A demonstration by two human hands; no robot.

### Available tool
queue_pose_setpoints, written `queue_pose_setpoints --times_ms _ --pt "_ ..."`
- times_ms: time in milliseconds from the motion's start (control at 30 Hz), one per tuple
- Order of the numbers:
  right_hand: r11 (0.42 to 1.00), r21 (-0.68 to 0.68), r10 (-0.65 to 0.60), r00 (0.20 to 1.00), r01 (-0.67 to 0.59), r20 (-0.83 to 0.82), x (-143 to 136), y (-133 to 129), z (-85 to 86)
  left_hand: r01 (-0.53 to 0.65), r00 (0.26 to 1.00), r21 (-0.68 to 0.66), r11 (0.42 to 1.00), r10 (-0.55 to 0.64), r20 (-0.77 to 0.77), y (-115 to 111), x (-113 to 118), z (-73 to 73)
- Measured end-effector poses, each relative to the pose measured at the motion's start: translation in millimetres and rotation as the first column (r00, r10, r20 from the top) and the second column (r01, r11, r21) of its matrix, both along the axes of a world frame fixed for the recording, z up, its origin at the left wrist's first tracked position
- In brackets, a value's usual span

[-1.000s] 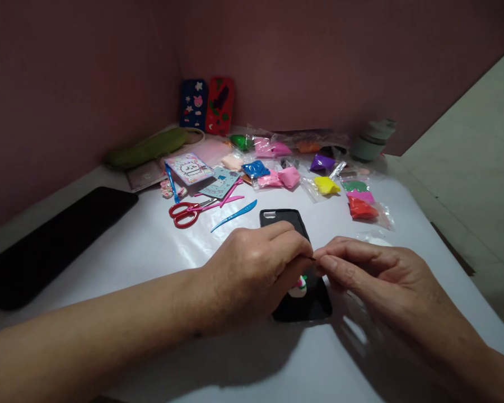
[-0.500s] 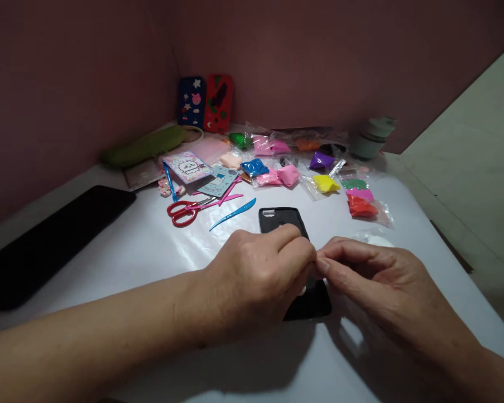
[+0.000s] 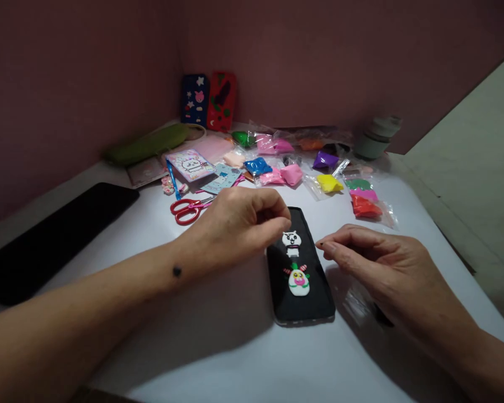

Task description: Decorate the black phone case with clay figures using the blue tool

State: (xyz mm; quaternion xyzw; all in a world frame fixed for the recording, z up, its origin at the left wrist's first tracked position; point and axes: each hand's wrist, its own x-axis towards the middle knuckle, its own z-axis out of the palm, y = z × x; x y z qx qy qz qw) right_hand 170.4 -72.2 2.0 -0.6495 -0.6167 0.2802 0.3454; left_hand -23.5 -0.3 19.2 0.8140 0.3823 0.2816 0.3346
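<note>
On the white table lies a black phone case [image 3: 314, 302] with two clay figures on it: a white cat-like figure [image 3: 292, 242] and a rounder white one [image 3: 299, 283] with pink, green and yellow details. My left hand [image 3: 243, 221] is pinched over the case's upper left side; whatever its fingertips hold, if anything, cannot be made out. A small dark lump [image 3: 177, 271] sits on my left wrist. To the right of the case, my right hand [image 3: 373, 263] pinches a tiny black bit of clay [image 3: 321, 244] between thumb and forefinger.
Red scissors [image 3: 185, 212] and illustrated cards [image 3: 191, 166] lie beyond my left arm. Several packets of coloured clay, such as a yellow one [image 3: 330, 183], spread along the back. Two decorated cases [image 3: 222, 101] lean on the wall. A long black object [image 3: 63, 240] lies left.
My hands have parted: the left moved up and left, the right slightly back. Both clay figures on the case now show, and the blue tool is hidden behind my left hand.
</note>
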Motion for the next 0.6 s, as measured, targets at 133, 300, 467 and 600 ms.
queue_pose_setpoints --times_ms 133,300,467,600 --pt "0.999 -0.032 0.0 1.0 0.001 0.002 0 3 -4.9 0.01 0.986 -0.192 0.981 -0.041 -0.159 15 -2 -2.6" --pt "0.998 0.056 0.025 0.998 -0.028 0.051 -1 5 -13.1 0.015 0.979 -0.132 0.991 -0.041 -0.198 26 -5 -15.0" --pt "0.97 0.205 0.094 0.98 -0.13 0.176 -1 9 -22.7 -0.036 0.97 -0.062 0.997 0.02 -0.242 33 -7 -20.2" --pt "0.94 0.285 0.118 0.961 -0.19 0.251 -1 10 -26.8 -0.072 0.956 -0.027 0.997 0.061 -0.288 33 -6 -19.9"
